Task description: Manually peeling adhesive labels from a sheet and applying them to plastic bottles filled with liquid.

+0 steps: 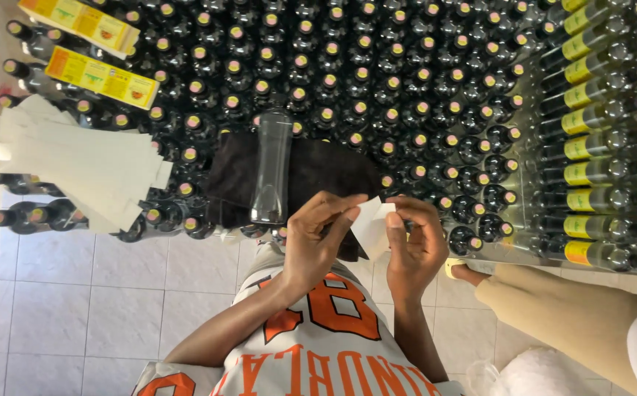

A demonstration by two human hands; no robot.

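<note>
Both of my hands hold a small white label [372, 224] between them, just above my lap. My left hand [318, 238] pinches its left edge and my right hand [415, 246] pinches its right edge with thumb and fingers. In front of them a clear bottle [271, 165] lies on its side on a dark cloth [333, 172], which is spread over the bottle tops. Neither hand touches the bottle.
Several dark bottles with yellow-pink caps [348, 81] stand packed across the floor. Labelled bottles [590, 147] lie stacked at the right. A pile of white paper strips [76, 165] and yellow label sheets [102, 77] rest on the bottles at left. Another person's leg [553, 308] reaches in at right.
</note>
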